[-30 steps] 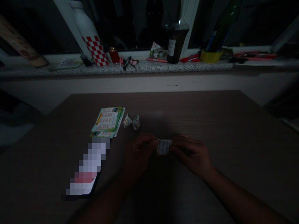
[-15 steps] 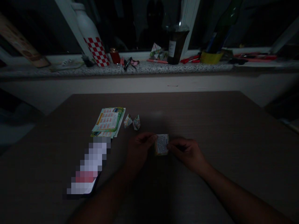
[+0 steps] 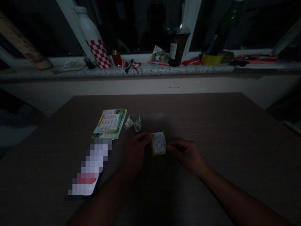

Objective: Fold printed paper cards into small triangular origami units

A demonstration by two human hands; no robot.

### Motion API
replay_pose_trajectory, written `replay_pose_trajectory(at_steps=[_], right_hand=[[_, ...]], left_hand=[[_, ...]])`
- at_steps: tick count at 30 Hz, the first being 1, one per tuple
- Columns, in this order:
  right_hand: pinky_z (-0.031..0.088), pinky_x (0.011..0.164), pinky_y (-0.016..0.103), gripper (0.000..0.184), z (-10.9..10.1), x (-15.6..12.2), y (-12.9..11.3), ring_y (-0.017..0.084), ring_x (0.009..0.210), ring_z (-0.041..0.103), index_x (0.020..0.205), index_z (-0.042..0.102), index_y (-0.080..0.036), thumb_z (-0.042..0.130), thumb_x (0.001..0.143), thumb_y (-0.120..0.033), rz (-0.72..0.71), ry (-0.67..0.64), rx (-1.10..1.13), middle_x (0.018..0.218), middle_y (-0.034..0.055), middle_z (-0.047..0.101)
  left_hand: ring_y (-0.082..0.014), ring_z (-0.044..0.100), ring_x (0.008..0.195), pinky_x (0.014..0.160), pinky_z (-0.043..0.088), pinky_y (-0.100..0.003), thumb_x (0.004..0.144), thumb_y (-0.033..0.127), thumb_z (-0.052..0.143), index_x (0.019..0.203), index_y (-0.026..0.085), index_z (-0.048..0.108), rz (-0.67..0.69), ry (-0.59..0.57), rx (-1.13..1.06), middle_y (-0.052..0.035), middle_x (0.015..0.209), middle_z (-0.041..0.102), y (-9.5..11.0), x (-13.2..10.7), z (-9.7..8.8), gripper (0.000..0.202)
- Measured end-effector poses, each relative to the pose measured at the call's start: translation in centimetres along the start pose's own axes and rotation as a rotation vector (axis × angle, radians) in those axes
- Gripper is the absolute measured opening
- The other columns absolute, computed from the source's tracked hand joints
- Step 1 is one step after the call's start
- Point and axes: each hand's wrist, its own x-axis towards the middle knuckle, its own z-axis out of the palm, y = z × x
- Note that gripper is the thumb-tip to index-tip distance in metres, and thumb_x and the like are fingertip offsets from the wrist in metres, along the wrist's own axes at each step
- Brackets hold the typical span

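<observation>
A small folded piece of printed paper (image 3: 159, 143), covered in dark text with a coloured border, is in front of me over the table. My left hand (image 3: 137, 149) pinches it by its upper left corner between thumb and fingers. My right hand (image 3: 185, 152) is beside its right edge, thumb and forefinger pressed together. Whether those fingertips still grip the edge, I cannot tell in the dim light. Two small folded paper pieces (image 3: 133, 123) with pointed tips stand just beyond my left hand. To their left lies a stack of printed calendar cards (image 3: 108, 122).
A phone (image 3: 90, 171) with a lit, blurred screen lies left of my left forearm on the brown table (image 3: 211, 119). Along the stone windowsill (image 3: 145, 69) stand a red-checked white bottle (image 3: 98, 51), a dark cup (image 3: 178, 47) and a green bottle (image 3: 227, 28).
The folded paper has shifted slightly left and turned, showing a wider printed face. My left hand has moved a little left with it. The right fingertips now sit at its edge, overlapping it less.
</observation>
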Motion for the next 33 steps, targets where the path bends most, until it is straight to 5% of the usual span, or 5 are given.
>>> replay_pose_trajectory(at_steps=[33], right_hand=[[0.043, 0.056, 0.023, 0.023, 0.08, 0.13, -0.55, 0.013, 0.061, 0.058, 0.075, 0.067, -0.016, 0.058, 0.084, -0.035, 0.009, -0.052, -0.147, 0.066, 0.0013, 0.065]], left_hand=[[-0.0146, 0.064, 0.06, 0.062, 0.052, -0.027, 0.062, 0.029, 0.079, 0.076, 0.014, 0.069, 0.012, 0.067, -0.032, -0.0006, 0.067, 0.07, -0.43, -0.29, 0.15, 0.023]])
